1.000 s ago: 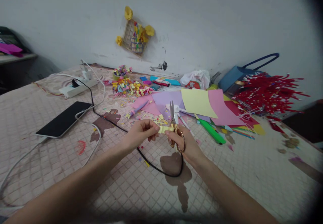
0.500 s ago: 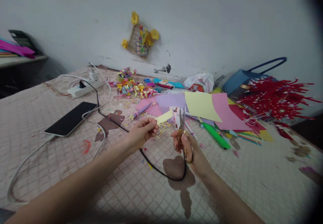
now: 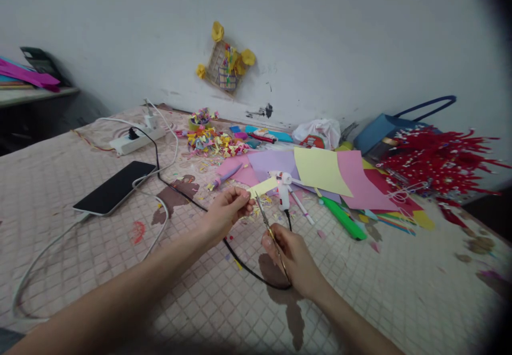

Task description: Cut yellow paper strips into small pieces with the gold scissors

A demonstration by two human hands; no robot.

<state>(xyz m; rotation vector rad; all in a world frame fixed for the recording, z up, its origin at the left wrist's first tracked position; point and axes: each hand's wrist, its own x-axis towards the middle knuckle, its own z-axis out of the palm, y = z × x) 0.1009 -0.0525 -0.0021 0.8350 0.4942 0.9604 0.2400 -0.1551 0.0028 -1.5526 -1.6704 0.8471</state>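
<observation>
Yellow paper strip beside scissors

Left hand pinches its near end; right hand grips the scissors.

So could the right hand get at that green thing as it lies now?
Probably yes: the green thing lies nearby, with only bare cloth seen between it and the right hand. But that hand holds scissors, so it would likely need to free some fingers first.
</observation>
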